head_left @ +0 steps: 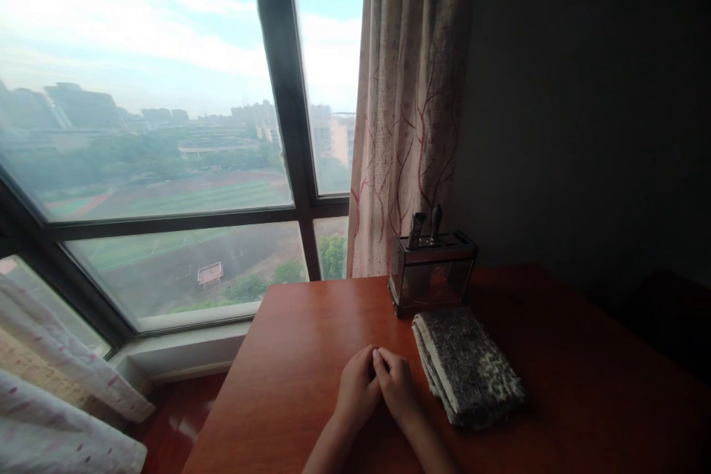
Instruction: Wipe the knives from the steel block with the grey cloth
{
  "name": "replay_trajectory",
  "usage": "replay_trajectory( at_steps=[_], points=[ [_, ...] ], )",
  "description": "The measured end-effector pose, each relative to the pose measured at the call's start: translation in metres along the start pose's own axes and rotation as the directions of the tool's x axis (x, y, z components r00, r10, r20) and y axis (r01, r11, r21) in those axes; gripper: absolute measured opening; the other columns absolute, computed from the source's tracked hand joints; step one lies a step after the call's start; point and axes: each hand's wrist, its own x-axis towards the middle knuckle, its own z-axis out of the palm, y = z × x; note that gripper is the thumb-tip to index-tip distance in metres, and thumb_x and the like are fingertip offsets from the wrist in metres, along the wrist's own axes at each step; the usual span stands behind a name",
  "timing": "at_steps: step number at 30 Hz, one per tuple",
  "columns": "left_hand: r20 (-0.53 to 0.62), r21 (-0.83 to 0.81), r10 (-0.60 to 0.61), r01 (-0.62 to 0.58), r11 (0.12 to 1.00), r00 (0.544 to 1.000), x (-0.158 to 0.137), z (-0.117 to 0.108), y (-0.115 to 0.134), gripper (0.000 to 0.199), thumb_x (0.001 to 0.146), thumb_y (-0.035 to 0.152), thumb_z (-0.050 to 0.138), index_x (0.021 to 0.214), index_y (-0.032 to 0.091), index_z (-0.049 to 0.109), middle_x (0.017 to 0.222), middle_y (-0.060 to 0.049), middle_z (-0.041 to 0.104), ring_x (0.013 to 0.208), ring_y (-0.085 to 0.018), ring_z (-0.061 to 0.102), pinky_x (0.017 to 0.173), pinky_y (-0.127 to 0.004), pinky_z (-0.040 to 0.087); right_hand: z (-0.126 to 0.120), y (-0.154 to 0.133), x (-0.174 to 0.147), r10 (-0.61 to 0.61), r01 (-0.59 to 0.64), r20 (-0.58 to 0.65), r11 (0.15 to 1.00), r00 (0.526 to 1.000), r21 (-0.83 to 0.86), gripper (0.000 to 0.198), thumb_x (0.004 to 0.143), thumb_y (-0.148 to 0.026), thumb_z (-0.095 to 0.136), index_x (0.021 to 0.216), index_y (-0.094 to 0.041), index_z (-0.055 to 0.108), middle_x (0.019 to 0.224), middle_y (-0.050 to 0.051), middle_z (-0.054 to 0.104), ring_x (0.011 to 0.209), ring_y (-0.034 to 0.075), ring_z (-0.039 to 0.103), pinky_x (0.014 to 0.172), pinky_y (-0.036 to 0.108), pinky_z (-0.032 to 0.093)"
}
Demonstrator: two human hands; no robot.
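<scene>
My left hand (356, 384) and my right hand (394, 379) rest together on the reddish-brown wooden table (294, 355). Their fingertips meet at the front, and the fingers of both are curled closed, with no object visible in them. Just right of my right hand lies a folded grey-and-white patterned cloth (466, 366), a small gap apart from it. Behind the cloth stands a knife holder (433, 252) with clear sides and a dark frame. Two dark handles (436, 222) stick up out of its top slots.
A large window (297, 126) with dark frames fills the left and looks onto a sports field. A beige curtain (411, 111) with red branch patterns hangs behind the table. White dotted fabric (61, 422) is at lower left. The right side is a dark wall (583, 104).
</scene>
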Motion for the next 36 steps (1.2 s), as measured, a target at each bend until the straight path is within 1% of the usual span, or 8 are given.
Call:
replay_trajectory(
  at_steps=[5, 8, 15, 20, 28, 36],
  points=[
    [0.013, 0.003, -0.002, 0.002, 1.000, 1.000, 0.0003, -0.0009, 0.0016, 0.010, 0.080, 0.018, 0.047, 0.076, 0.019, 0.056, 0.079, -0.006, 0.067, 0.072, -0.020, 0.059, 0.066, -0.028, 0.042, 0.0002, 0.0002, 0.0003, 0.000, 0.000, 0.009, 1.000, 1.000, -0.004, 0.041, 0.091, -0.043, 0.040, 0.059, -0.020, 0.051, 0.057, 0.002, 0.057, 0.055, 0.017, 0.054, 0.053, 0.025, 0.034],
    [0.011, -0.001, -0.003, 0.003, 1.000, 1.000, 0.0000, -0.0014, 0.0017, 0.010, 0.081, 0.018, 0.047, 0.078, 0.019, 0.057, 0.079, -0.006, 0.067, 0.072, -0.020, 0.059, 0.067, -0.029, 0.042, -0.0001, -0.0002, 0.0004, -0.003, 0.003, 0.016, 1.000, 1.000, -0.001, 0.042, 0.091, -0.044, 0.040, 0.059, -0.020, 0.052, 0.057, 0.002, 0.057, 0.055, 0.017, 0.054, 0.053, 0.025, 0.034],
    [0.013, -0.001, 0.001, -0.001, 1.000, 1.000, 0.0002, -0.0019, 0.0018, 0.008, 0.080, 0.019, 0.048, 0.074, 0.020, 0.054, 0.079, -0.006, 0.068, 0.073, -0.021, 0.060, 0.066, -0.028, 0.042, 0.0003, 0.0019, -0.0001, -0.002, 0.002, 0.008, 1.000, 1.000, -0.001, 0.041, 0.091, -0.044, 0.041, 0.061, -0.019, 0.054, 0.059, 0.003, 0.059, 0.057, 0.018, 0.054, 0.054, 0.026, 0.036],
    [0.005, -0.007, 0.000, 0.000, 1.000, 1.000, 0.0008, -0.0022, 0.0020, 0.009, 0.080, 0.019, 0.048, 0.074, 0.020, 0.055, 0.079, -0.006, 0.068, 0.073, -0.020, 0.060, 0.066, -0.028, 0.042, 0.0004, 0.0026, 0.0001, -0.005, 0.005, 0.021, 1.000, 1.000, 0.001, 0.042, 0.091, -0.045, 0.040, 0.061, -0.019, 0.054, 0.059, 0.003, 0.059, 0.056, 0.017, 0.052, 0.053, 0.026, 0.036],
    [0.008, -0.015, 0.009, -0.008, 1.000, 1.000, 0.0004, -0.0005, 0.0000, 0.009, 0.079, 0.018, 0.048, 0.075, 0.020, 0.055, 0.079, -0.007, 0.068, 0.073, -0.021, 0.060, 0.067, -0.029, 0.043, -0.0005, 0.0007, -0.0002, 0.000, 0.000, 0.033, 1.000, 0.999, 0.004, 0.041, 0.092, -0.043, 0.039, 0.062, -0.020, 0.053, 0.060, 0.002, 0.057, 0.057, 0.017, 0.052, 0.054, 0.026, 0.035],
    [0.004, -0.011, 0.002, -0.002, 1.000, 1.000, 0.0007, -0.0004, -0.0001, 0.008, 0.078, 0.018, 0.048, 0.073, 0.020, 0.055, 0.078, -0.006, 0.068, 0.071, -0.020, 0.060, 0.064, -0.027, 0.042, 0.0003, 0.0030, 0.0000, -0.010, 0.009, 0.025, 1.000, 1.000, 0.010, 0.044, 0.092, -0.046, 0.040, 0.062, -0.018, 0.058, 0.060, 0.004, 0.061, 0.056, 0.017, 0.053, 0.054, 0.026, 0.037]
  ],
)
